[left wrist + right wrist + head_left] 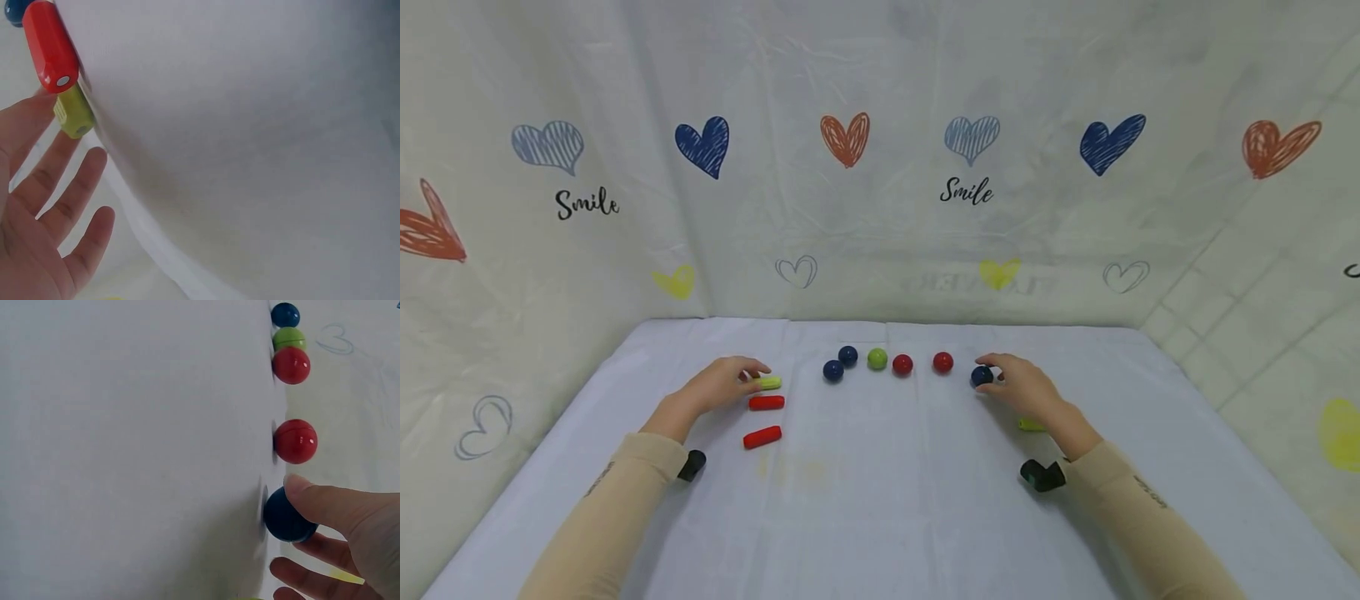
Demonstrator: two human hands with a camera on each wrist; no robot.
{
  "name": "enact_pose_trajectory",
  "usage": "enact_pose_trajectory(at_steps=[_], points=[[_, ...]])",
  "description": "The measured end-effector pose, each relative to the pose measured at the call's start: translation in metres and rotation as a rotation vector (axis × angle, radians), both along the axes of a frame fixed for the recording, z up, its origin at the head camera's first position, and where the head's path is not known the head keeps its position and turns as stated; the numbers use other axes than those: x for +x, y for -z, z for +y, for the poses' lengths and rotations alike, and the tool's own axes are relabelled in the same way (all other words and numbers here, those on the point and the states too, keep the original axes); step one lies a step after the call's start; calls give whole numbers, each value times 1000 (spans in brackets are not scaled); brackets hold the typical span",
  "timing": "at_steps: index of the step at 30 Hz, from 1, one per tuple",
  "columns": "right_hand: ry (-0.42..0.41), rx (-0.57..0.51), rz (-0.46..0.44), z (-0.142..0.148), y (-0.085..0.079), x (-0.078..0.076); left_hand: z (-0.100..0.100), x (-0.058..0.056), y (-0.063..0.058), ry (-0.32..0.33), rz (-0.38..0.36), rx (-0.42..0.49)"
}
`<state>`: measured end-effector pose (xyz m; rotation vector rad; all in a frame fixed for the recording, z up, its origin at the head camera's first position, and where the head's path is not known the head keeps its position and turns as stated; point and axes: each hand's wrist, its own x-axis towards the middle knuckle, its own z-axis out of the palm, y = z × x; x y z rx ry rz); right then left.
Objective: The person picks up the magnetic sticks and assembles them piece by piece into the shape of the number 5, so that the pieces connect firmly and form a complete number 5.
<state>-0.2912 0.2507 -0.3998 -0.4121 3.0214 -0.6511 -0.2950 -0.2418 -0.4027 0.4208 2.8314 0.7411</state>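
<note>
My left hand [727, 383] is at the left of the table, thumb and index finger pinching the left end of a short yellow-green stick [770, 383]. In the left wrist view its other fingers are spread apart. Two short red sticks [767, 402] lie nearer to me, one behind the other. My right hand [1024, 387] pinches a dark blue ball [289, 515] between thumb and index finger, at the right end of a loose row of balls. In the right wrist view the ball is right at the tabletop. Left of it sits a red ball [943, 362].
Farther left along the row are another red ball [902, 365], a green ball [877, 359] and two dark blue balls [833, 371]. A second yellow-green stick [1031, 425] lies partly hidden under my right forearm. Behind the white table [880, 517] hangs a heart-printed cloth [895, 225].
</note>
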Motion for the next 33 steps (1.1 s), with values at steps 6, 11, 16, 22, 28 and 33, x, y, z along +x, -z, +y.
enact_pose_trajectory(at_steps=[6, 11, 16, 22, 28, 33], points=[[-14, -7, 32, 1, 5, -5, 2, -2, 0, 1, -3, -13], [-4, -3, 19, 0, 6, -8, 1, -2, -1, 3, 8, -25], [8, -6, 6, -1, 6, -9, 1, -4, 0, -3, 14, -30], [13, -5, -1, -1, 6, -9, 0, -3, 1, -26, 36, -32], [10, -16, 5, -1, 5, -7, -2, -3, -1, -47, 64, -11], [20, -17, 4, 0, 4, -7, -3, -2, -4, -34, 94, 22]])
